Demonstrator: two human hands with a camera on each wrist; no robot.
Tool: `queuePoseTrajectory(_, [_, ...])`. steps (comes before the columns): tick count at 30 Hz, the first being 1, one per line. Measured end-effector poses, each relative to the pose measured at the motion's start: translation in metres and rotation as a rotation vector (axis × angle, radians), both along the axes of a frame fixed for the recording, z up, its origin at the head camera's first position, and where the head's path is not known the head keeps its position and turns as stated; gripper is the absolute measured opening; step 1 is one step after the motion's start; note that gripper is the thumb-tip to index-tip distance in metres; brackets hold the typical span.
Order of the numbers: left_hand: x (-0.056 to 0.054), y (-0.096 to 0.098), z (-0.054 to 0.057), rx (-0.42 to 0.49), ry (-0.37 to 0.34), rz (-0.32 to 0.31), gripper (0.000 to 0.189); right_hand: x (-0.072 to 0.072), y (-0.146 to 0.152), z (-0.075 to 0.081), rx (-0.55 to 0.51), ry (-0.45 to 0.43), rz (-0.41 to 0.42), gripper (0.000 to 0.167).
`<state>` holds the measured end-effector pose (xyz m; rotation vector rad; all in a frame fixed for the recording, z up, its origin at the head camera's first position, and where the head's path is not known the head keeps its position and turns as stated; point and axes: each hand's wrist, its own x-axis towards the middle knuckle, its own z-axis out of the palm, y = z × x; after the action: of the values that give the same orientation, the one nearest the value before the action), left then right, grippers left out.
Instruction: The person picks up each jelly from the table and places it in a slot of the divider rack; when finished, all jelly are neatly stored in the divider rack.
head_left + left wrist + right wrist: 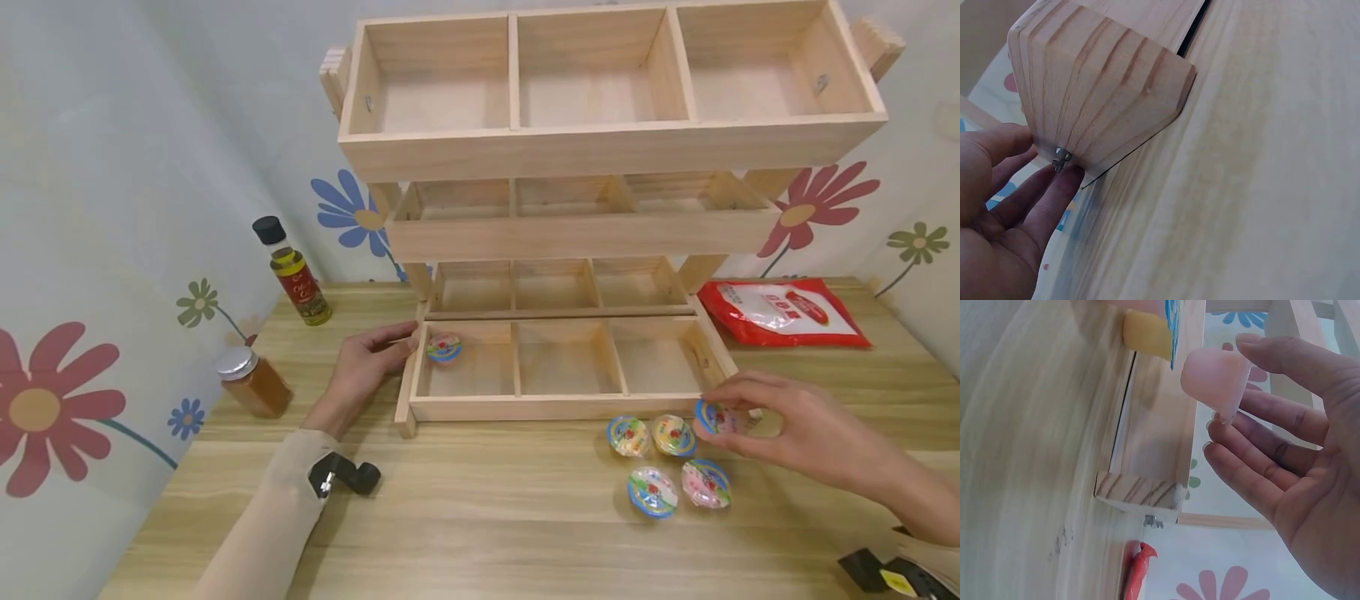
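My right hand (pixel 810 425) pinches a pink jelly cup (pixel 1213 378) between thumb and fingers, raised near the front right corner of the wooden rack (pixel 495 410). Beside it on the table lie two yellow jelly cups (pixel 628 437) and two pinkish ones (pixel 706 483), with printed lids. Another jelly cup (pixel 444 348) sits in the left compartment of the bottom tier. My left hand (pixel 367 367) touches that tier's left end; the left wrist view has its fingertips beside a metal bolt (pixel 1060 159) in the end piece.
Several tiers of three-compartment trays rise at the back, the top tray (pixel 600 150) jutting forward. Left of the rack stand an oil bottle (pixel 300 283) and a silver-lidded jar (pixel 255 385) of brown contents. A red and white packet (pixel 783 312) lies behind my right hand.
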<state>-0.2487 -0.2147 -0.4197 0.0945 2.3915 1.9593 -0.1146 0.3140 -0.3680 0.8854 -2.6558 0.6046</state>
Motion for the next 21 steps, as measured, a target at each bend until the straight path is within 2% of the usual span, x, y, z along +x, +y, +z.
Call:
queuePoseTrajectory(4, [-0.001,0.000,0.001,-0.013,0.008,-0.005,0.043,0.002,-0.006,0.001,-0.022,-0.004,0.017,0.050])
queuePoseTrajectory(11, [0.001,0.001,0.002,-0.010,0.017,-0.003,0.042,0.003,-0.017,0.007,-0.004,-0.016,-0.004,0.048])
queuePoseTrajectory(21, [0.001,0.002,0.002,-0.018,0.018,0.006,0.042,-0.006,-0.049,0.018,-0.018,-0.001,0.116,0.050])
